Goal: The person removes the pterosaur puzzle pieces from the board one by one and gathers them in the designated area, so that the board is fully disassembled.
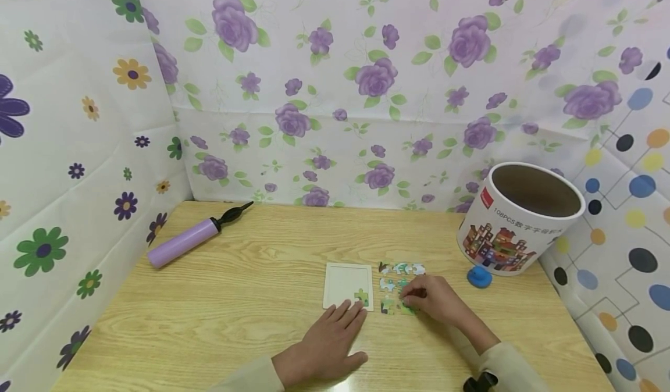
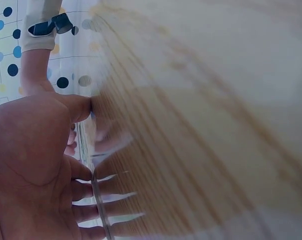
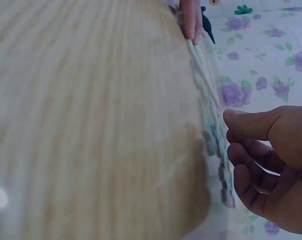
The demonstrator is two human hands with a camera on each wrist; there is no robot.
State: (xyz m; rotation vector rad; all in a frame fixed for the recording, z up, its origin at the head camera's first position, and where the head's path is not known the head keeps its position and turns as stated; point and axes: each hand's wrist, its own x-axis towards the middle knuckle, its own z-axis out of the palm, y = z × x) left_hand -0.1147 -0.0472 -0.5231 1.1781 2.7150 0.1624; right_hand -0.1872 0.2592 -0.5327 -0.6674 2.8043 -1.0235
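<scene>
A pale square puzzle tray [image 1: 342, 281] lies on the table, with a green puzzle piece [image 1: 362, 297] in its lower right corner. My left hand [image 1: 331, 341] lies flat, its straight fingertips resting on the tray's near edge. To the tray's right are rows of loose jigsaw pieces [image 1: 387, 285]. Over these pieces is my right hand [image 1: 434, 299], its fingers bent and thumb close to the index finger. The right wrist view shows those curled fingers [image 3: 248, 165] beside the row of pieces; whether a piece is pinched between them cannot be made out.
A purple hand pump [image 1: 185, 242] with a black nozzle lies at the back left. At the back right stands a large white tub [image 1: 502, 229], a small blue toy [image 1: 478, 277] in front of it. Patterned cloths [image 1: 324, 89] enclose the table [image 1: 235, 305].
</scene>
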